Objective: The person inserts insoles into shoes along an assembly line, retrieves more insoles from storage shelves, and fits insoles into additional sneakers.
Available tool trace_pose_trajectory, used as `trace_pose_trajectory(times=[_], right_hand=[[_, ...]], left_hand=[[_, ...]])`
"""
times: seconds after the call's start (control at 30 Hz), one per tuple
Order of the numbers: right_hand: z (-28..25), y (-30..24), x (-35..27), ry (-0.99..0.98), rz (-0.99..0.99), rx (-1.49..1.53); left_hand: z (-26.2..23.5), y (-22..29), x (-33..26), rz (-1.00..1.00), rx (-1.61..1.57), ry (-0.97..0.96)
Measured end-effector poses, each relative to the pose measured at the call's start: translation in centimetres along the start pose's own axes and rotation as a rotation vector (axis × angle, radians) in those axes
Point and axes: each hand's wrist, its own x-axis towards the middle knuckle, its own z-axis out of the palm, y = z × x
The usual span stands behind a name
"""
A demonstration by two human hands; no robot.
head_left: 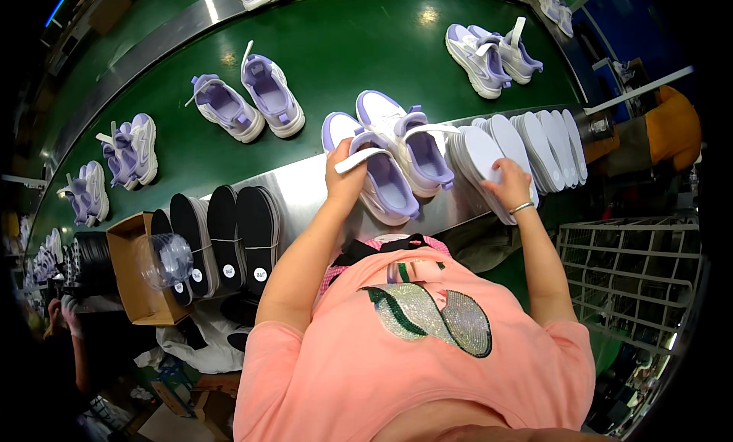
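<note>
My left hand [345, 176] is shut around a white strip [360, 159] that sticks out of a purple and white shoe [374, 174]. My fingers pinch the strip, and my hand rests on the open top of that shoe. A second shoe [405, 140] of the same kind sits right beside it, touching it. Both shoes stand on the shiny metal table [301, 186] in front of me.

My right hand [508, 184] is on a row of white insoles [519, 148] that stand on edge, leaning one on the next. My fingers curl over the top of the nearest insole and press on it. I wear a thin bracelet [521, 207] on that wrist.

To my left, black insoles [229, 243] stand in a row too, next to a brown cardboard box [134, 270] with clear plastic [168, 259] in it.

Past the metal table runs a wide green belt [343, 45]. More purple and white shoes lie on it in pairs: one pair [248, 98] near the middle, one pair [492, 52] to the right, and more pairs [114, 159] far to the left.

By my right side there is a white wire basket [626, 266]. I have on a pink shirt [412, 350] with a sparkly patch.
</note>
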Motion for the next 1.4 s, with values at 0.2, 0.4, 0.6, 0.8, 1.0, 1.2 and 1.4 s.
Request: trace_pose_trajectory(times=[0.2,0.4,0.6,0.8,1.0,1.2,1.4], right_hand=[[-7.5,-6.2,-1.3,0.288,-0.283,0.379],[-5.5,-14.4,-2.0,-0.064,-0.857,-0.179],[1.1,-18.8,1.8,-0.256,-0.586,-0.16],[0.1,-16.1,-1.3,0.194,-0.663,-0.041],[-3.5,-15.4,-1.0,-0.254,-0.563,-0.241],[1.0,-16.9,1.3,-0.2,-0.725,-0.144],[2.5,-17.8,3.5,-0.539,-0.497,-0.06]], left_hand=[[0.9,-1.3,0.1,0.142,0.136,-0.015],[1.0,-0.2,0.0,0.113,0.026,-0.127],[1.3,-1.0,-0.4,0.189,0.116,-0.052],[2.0,-1.8,-0.5,0.238,0.149,0.034],[1.8,-1.9,-0.5,0.147,0.205,-0.035],[2.2,-1.8,-0.6,0.218,0.169,0.008],[1.7,-1.4,-1.4,0.221,0.13,-0.106]])
